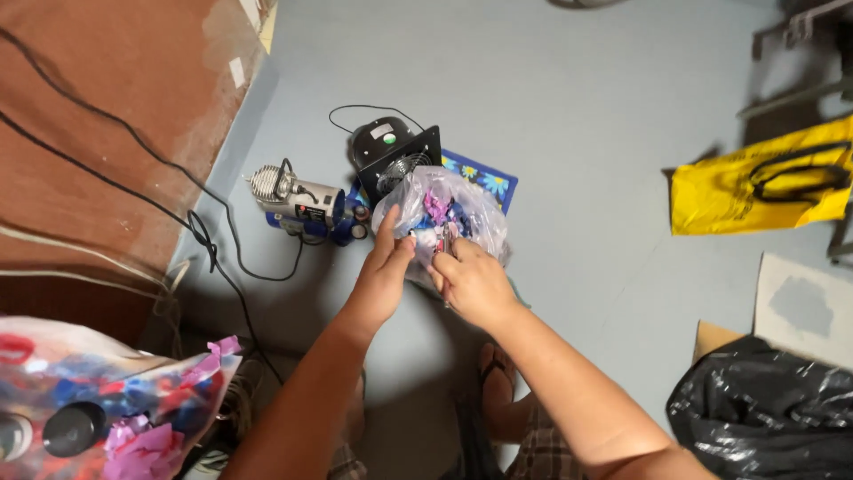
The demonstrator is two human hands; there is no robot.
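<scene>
Hands (431, 276) outstretched, fingers (391, 236) pinching plastic bag (471, 209)

Both arms reach forward, left hand (384, 271) and right hand (471, 283) side by side, fingers pinched shut.

Clear plastic bag (462, 209) — crumpled, purple and blue scraps inside — held above the grey floor

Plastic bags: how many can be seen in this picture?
4. A clear bag held by the left hand and right hand; a yellow bag at right; a black bag at lower right; a paint-stained bag at lower left. Others may lie out of view.
</scene>
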